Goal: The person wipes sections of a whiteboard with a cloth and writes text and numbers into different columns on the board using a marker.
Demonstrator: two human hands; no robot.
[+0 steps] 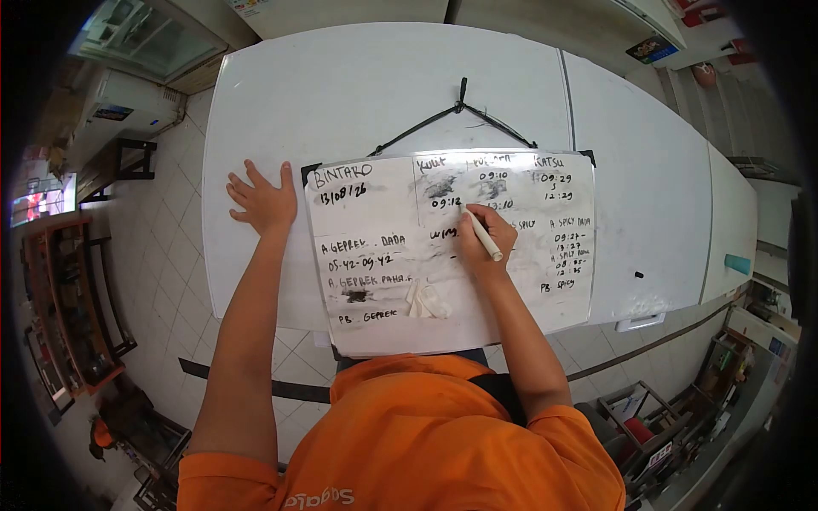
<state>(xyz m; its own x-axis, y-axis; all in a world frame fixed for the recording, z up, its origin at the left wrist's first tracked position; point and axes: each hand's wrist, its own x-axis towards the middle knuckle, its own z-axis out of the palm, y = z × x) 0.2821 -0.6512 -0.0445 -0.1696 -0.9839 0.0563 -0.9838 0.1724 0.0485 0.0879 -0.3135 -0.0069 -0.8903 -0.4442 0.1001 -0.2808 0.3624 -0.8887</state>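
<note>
The white marker (486,240) sits in the person's right hand (494,228), down on the middle of the written-on whiteboard (511,328). From where I stand, its long axis runs on a slant: the writing end points away from the person's body and toward their left, up by the time "09:12", while the blunt end sticks out below the fingers, back toward the body and to the right. The right hand is closed around the barrel, fingers and thumb pinched near the writing end. Whether the tip is actually touching the board, I can't tell.

The left hand (262,202) is holding nothing. It lies spread wide, fingers fanned out, on the white table (341,85) just beside the board's upper left corner.

The whiteboard lies on the table with its near edge close to the orange shirt (443,434). Its longer side runs left to right across the person, and a black cord (463,104) fixed along the far edge is tied in a knot and stretches away onto the table. A crumpled white tissue (429,301) rests on the board, nearer the body than the marker. Over to the right, a small black piece (639,275) lies on the table, and farther right is a turquoise cup (737,264).
</note>
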